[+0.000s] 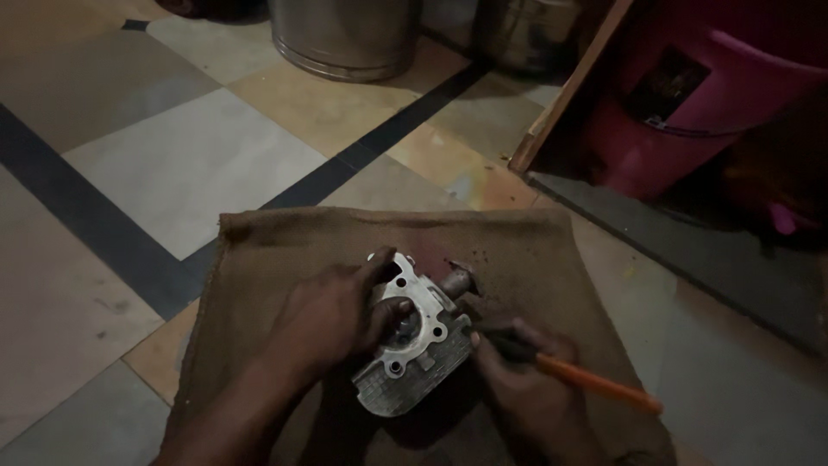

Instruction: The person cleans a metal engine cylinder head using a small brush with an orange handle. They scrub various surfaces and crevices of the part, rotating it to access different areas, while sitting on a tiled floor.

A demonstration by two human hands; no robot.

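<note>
A grey cast-metal engine part [420, 341] with a round bore, bolt holes and fins lies on a brown burlap sack [285, 250] spread on the floor. My left hand [332, 319] grips the part from the left, thumb on its top face near the bore. My right hand [517, 371] holds an orange-handled tool [595, 384]. The tool's dark front end points at the part's right side. Its tip is hidden behind my fingers.
Tiled floor with dark stripes [155, 164] surrounds the sack. Two steel drums [345, 34] stand at the back. A pink plastic tub [690, 95] and a slanted wooden board [565, 86] are at the right, in deep shadow.
</note>
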